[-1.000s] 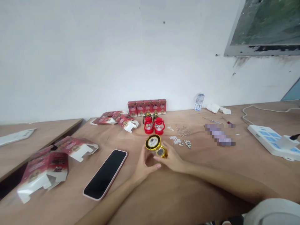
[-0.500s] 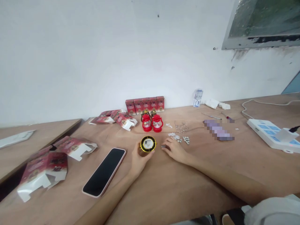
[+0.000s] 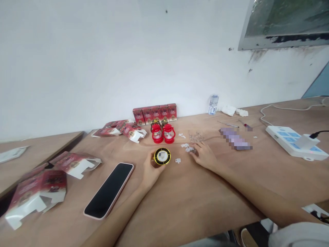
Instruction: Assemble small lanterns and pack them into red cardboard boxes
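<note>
My left hand point(image 3: 151, 169) is closed round a small lantern, tipped so that its round black base with a gold rim point(image 3: 162, 156) faces up. A pale centre with a small dark part shows in that base. My right hand point(image 3: 205, 156) rests to the right, thumb and fingers bent but apart over small silver button cells point(image 3: 194, 151), which it mostly covers. White tabs point(image 3: 185, 146) lie beside its fingertips, and a single white tab point(image 3: 178, 160) lies between the two hands. Two red mini lanterns point(image 3: 168, 133) stand upright beyond my left hand, with darker gold ones behind.
Several red printed boxes point(image 3: 155, 115) stand along the wall. Flattened boxes point(image 3: 38, 192) lie at the left, near a phone point(image 3: 109, 190). Thin metal pieces point(image 3: 196, 137), a bottle point(image 3: 213, 104), a screwdriver point(image 3: 245, 125) and a white power strip point(image 3: 295, 142) are to the right.
My right hand has moved right, from beside the lantern to the button cells, uncovering a white tab on the table. My left hand still holds the lantern. The view has shifted slightly.
</note>
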`<act>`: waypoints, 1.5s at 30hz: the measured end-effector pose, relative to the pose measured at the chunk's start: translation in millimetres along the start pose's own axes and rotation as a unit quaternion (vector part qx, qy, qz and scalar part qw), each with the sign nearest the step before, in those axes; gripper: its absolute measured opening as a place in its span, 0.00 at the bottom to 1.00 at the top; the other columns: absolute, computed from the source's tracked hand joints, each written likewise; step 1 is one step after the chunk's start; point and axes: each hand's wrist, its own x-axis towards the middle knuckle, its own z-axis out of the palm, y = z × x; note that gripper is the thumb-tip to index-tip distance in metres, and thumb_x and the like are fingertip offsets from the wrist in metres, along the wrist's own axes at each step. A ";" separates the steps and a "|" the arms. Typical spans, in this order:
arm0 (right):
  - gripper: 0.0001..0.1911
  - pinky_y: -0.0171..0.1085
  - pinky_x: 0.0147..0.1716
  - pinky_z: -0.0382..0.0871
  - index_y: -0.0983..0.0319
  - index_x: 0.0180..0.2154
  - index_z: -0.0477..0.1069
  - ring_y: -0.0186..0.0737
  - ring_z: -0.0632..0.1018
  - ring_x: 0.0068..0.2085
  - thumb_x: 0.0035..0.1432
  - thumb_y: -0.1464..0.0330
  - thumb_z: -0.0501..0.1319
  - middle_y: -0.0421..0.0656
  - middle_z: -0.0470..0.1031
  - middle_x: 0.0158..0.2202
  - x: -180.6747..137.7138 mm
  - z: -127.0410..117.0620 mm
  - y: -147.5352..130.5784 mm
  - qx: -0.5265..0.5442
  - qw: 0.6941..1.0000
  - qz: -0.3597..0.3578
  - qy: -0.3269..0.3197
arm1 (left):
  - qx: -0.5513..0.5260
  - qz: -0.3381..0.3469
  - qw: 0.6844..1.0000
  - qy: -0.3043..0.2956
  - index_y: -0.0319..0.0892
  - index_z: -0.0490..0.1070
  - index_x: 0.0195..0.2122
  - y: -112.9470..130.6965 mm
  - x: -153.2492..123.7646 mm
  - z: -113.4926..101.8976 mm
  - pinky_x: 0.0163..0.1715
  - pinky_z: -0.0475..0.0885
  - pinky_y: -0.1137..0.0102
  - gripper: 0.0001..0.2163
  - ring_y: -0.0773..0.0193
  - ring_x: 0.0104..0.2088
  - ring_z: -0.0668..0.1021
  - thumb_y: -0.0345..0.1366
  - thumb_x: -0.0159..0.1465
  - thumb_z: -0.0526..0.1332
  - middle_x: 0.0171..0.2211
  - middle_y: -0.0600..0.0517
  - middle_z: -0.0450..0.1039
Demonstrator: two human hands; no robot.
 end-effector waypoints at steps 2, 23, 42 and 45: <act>0.09 0.44 0.42 0.65 0.63 0.38 0.73 0.48 0.72 0.44 0.55 0.67 0.60 0.48 0.75 0.40 -1.6 -4.2 9.7 -0.019 0.998 0.043 -0.033 | 0.000 0.004 1.000 -0.006 0.41 0.65 0.41 -1.9 -0.9 -0.1 0.40 0.75 0.64 0.20 0.59 0.41 0.77 0.34 0.48 0.67 0.40 0.49 0.74; 0.13 0.41 0.35 0.61 0.62 0.27 0.72 0.43 0.72 0.35 0.62 0.69 0.53 0.47 0.77 0.30 0.2 -8.9 11.8 -0.056 0.994 -0.078 0.056 | 0.073 0.065 0.994 -0.055 0.42 0.64 0.47 -4.0 -5.8 -2.9 0.44 0.72 0.62 0.21 0.55 0.45 0.75 0.33 0.51 0.65 0.45 0.48 0.71; 0.09 0.38 0.33 0.70 0.59 0.42 0.68 0.37 0.76 0.34 0.60 0.75 0.56 0.43 0.78 0.32 -24.6 -35.6 -65.2 0.253 0.926 -0.186 0.209 | 0.279 0.193 0.934 -0.111 0.43 0.63 0.44 13.4 -22.9 1.4 0.39 0.64 0.64 0.19 0.55 0.41 0.75 0.42 0.54 0.63 0.41 0.47 0.72; 0.09 0.35 0.34 0.72 0.60 0.41 0.66 0.35 0.78 0.36 0.60 0.76 0.54 0.45 0.77 0.34 -25.3 -36.8 -67.3 0.282 0.922 -0.185 0.193 | 0.285 0.188 0.932 -0.120 0.43 0.62 0.45 14.1 -22.5 1.2 0.39 0.64 0.64 0.19 0.54 0.42 0.74 0.41 0.54 0.63 0.41 0.47 0.72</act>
